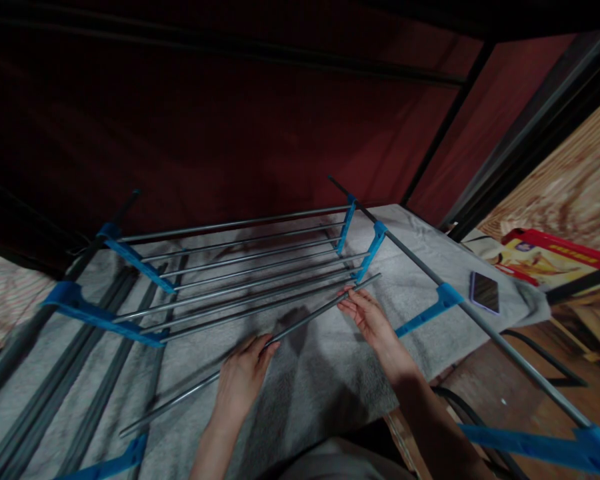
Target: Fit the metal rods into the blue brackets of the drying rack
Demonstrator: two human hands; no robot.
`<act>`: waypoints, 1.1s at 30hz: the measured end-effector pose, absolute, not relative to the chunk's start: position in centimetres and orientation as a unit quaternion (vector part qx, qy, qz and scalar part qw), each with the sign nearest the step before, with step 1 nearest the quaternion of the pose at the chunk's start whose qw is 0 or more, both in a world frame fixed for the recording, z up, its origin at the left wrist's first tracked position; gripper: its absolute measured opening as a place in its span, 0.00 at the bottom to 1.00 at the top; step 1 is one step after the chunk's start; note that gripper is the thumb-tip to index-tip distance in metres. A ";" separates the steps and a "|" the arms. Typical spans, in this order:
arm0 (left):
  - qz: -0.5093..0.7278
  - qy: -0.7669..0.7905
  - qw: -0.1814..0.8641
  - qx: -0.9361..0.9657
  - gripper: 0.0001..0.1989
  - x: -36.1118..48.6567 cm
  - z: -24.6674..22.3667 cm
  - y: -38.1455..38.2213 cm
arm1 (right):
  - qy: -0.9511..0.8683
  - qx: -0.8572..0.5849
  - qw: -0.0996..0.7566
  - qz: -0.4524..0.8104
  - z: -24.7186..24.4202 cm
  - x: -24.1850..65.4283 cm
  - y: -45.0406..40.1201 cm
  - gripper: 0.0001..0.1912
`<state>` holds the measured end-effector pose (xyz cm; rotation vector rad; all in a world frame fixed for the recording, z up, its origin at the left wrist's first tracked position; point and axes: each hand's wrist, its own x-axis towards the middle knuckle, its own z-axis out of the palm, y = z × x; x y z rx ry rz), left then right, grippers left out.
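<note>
A thin grey metal rod [307, 320] lies slantwise across both of my hands, its right end higher in the view. My left hand [247, 367] is closed round it left of its middle. Nearer the right end, my right hand [363, 310] pinches the same rod between thumb and fingers. Just beyond the hands stands a rack frame with blue plastic brackets [373, 250] on dark upright poles [415, 253]. Several crossbars [260, 267] span between its left brackets [140, 263] and right brackets. Another blue bracket [427, 310], right of my right hand, shows no bar joined to it.
Several loose grey tubes [115, 353] lie at the left on the grey cloth [320, 387]. A phone [485, 292] and a red and yellow box [555, 257] are at the right. A dark red panel [240, 133] stands behind the rack. Blue brackets reach into the near corners.
</note>
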<state>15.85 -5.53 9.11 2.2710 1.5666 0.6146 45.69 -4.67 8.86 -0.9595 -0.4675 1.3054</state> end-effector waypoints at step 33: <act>0.286 0.560 0.069 0.774 0.21 17.0 13.1 -3.5 | -0.269 -0.404 0.675 0.555 14.1 45.8 0.5 0.14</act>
